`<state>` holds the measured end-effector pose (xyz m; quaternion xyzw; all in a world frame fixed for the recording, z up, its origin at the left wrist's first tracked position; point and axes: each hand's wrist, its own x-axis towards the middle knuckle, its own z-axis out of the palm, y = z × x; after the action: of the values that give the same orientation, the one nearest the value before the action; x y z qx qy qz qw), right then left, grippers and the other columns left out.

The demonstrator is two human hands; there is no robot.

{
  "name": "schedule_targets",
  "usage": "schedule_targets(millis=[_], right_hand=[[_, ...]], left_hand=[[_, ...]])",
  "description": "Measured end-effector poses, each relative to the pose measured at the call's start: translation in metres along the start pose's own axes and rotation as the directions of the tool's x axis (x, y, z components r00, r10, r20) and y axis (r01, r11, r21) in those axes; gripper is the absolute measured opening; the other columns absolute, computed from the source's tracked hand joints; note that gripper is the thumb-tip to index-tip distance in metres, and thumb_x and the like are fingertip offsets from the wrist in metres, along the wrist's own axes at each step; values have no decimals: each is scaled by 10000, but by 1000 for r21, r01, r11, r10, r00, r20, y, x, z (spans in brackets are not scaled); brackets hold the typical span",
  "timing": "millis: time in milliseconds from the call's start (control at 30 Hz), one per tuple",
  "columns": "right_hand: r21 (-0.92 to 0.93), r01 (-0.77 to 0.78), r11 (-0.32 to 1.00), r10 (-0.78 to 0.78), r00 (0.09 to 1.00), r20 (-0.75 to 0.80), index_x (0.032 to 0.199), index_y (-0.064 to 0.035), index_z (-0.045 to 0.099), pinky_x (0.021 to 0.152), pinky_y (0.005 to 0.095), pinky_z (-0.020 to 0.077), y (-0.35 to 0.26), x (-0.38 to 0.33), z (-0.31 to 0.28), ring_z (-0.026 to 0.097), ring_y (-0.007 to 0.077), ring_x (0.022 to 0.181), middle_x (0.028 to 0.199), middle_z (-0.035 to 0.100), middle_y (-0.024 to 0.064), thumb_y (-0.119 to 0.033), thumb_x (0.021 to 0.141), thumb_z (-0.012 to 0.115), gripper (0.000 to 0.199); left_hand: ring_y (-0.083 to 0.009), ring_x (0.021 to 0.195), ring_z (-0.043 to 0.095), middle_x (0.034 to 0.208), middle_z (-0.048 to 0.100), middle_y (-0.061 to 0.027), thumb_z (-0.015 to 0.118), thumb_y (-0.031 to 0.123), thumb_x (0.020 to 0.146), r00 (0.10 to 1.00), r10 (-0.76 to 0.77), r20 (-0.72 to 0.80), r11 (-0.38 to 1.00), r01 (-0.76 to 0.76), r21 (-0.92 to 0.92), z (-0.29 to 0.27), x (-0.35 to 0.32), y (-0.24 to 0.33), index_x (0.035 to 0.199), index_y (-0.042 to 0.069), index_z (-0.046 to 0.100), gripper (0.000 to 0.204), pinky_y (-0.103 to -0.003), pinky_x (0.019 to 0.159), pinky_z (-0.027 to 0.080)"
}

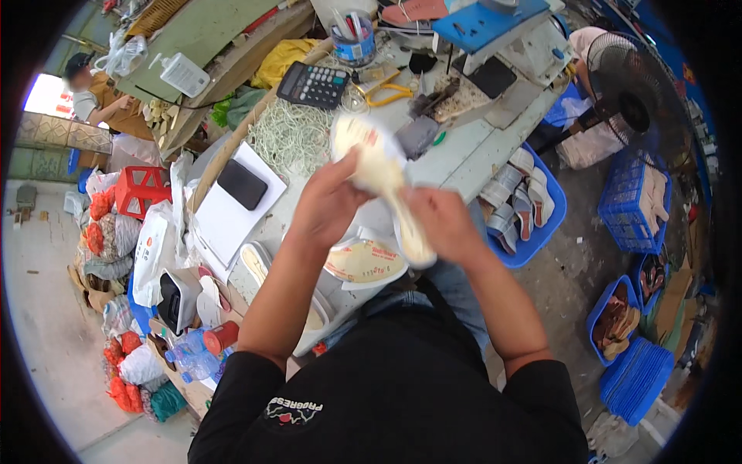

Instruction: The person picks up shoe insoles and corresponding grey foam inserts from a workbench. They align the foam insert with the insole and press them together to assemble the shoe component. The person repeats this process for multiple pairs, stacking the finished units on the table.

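A cream shoe insole is held up over the bench in front of me, smeared by motion. My left hand grips its left edge near the wide end. With fingers bent in, my right hand holds its right side near the narrow end; those fingertips are blurred. Below the hands, more cream insoles with printed marks lie at the bench's near edge. A pale shoe sole rests beside my left forearm, partly hidden by it.
A calculator, tangled pale string, yellow-handled pliers and a phone on white paper lie across the bench. At right stand a blue basin of shoes and a fan. Another person is at far left.
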<state>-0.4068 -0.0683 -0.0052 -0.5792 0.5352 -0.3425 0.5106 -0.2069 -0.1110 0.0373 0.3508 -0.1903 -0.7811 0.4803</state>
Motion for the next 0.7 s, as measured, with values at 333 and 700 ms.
schedule_targets(millis=[333, 700], right_hand=[[258, 550, 794, -546, 833, -95, 988, -7, 764, 623, 286, 451, -76, -26, -1, 578, 113, 699, 818, 666, 40, -128, 879, 826, 174], [-55, 772, 634, -770, 622, -145, 941, -16, 803, 619, 300, 517, -90, -25, -23, 657, 193, 690, 798, 713, 85, -100, 766, 890, 212]], left_hand=[[-95, 917, 672, 1008, 770, -64, 751, 93, 973, 913, 125, 389, 613, -379, 693, 8, -88, 2, 1121, -17, 747, 185, -282, 820, 542], [-360, 814, 695, 883, 713, -139, 791, 31, 796, 756, 194, 626, 1, -638, 770, 29, -71, 22, 1053, 24, 699, 273, -386, 697, 544]])
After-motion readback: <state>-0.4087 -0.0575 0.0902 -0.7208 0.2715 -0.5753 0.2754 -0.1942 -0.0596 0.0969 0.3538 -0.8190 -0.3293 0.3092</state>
